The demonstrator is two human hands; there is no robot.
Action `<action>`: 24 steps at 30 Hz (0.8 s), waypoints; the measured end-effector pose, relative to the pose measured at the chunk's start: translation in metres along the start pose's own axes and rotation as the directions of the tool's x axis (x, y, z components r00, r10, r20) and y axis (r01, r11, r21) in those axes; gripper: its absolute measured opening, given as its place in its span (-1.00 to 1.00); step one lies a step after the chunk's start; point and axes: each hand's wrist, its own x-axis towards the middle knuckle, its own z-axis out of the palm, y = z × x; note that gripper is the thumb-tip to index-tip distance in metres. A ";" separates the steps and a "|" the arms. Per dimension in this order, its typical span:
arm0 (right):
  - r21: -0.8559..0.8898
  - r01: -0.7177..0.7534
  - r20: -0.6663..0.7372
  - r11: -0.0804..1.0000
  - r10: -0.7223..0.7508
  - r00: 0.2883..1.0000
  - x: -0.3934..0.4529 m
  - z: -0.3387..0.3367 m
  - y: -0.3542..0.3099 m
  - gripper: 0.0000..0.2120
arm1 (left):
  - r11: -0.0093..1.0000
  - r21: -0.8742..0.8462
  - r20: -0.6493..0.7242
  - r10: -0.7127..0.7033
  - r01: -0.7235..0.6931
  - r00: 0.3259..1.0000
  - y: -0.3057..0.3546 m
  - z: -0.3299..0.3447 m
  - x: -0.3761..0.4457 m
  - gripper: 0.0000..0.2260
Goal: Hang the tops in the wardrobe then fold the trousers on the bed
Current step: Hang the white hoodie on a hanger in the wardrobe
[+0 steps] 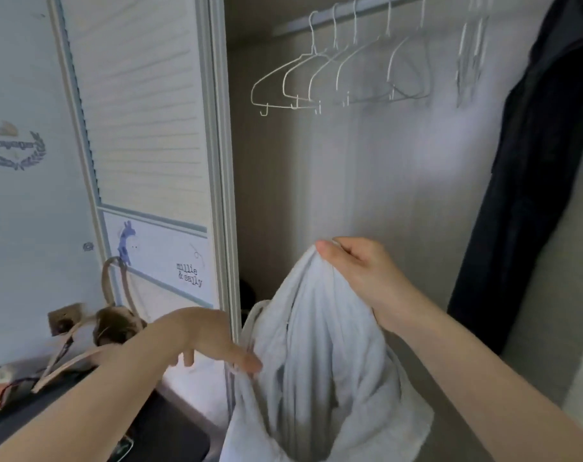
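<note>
Legibly, "millie & sally" door lettering (189, 275)

Two hands are in view: the right hand (356, 271) and the left hand (217, 341). Between them is one pale top (316, 361). One rail (350, 11) runs across the top of the wardrobe. On it hang five separate white wire hangers (316, 78), plus one tight bunch of hangers (470, 58) further right whose number cannot be told. One dark garment (533, 178) hangs at the right edge. One louvred door (143, 111) stands at the left, and one bag (117, 325) sits below it.
</note>
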 end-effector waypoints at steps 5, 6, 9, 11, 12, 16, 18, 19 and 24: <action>0.030 -0.164 -0.174 0.986 0.167 0.971 0.005 -0.026 -0.006 -0.45 | 0.732 -0.522 -0.050 0.486 -0.437 0.873 0.049 0.000 0.028 -0.40; 0.043 -0.191 -0.227 0.981 0.196 0.954 0.004 -0.033 -0.007 -0.45 | 0.666 -0.618 -0.040 0.504 -0.418 0.862 0.061 0.001 0.033 -0.35; 0.029 -0.207 -0.356 0.978 0.203 0.912 -0.002 -0.056 -0.018 -0.58 | 0.650 -0.599 -0.157 0.475 -0.466 0.866 0.099 0.006 0.053 -0.38; 0.042 -0.203 -0.411 0.978 0.202 0.889 -0.008 -0.068 -0.028 -0.57 | 0.743 -0.386 -0.274 0.474 -0.547 0.837 0.116 0.005 0.067 -0.57; 0.062 -0.201 -0.430 0.978 0.208 0.879 -0.011 -0.074 -0.032 -0.52 | 0.785 -0.275 -0.319 0.470 -0.555 0.823 0.121 0.001 0.072 -0.64; -0.036 -0.205 -0.477 0.978 0.164 0.864 -0.025 -0.090 -0.045 -0.59 | 0.795 -0.231 -0.301 0.490 -0.561 0.818 0.128 -0.024 0.082 -0.64; -0.162 -0.215 -0.479 0.963 0.114 0.870 -0.028 -0.092 -0.047 -0.54 | 0.803 -0.213 -0.288 0.493 -0.557 0.821 0.124 -0.039 0.081 -0.63; -0.197 -0.230 -0.482 0.953 0.110 0.869 -0.030 -0.093 -0.048 -0.52 | 0.801 -0.211 -0.296 0.494 -0.561 0.817 0.121 -0.046 0.080 -0.64; -0.445 -0.273 -0.500 0.853 0.017 0.866 -0.035 -0.109 -0.046 -0.51 | 0.542 -0.661 -0.246 0.497 -0.519 0.832 0.119 -0.065 0.080 -0.80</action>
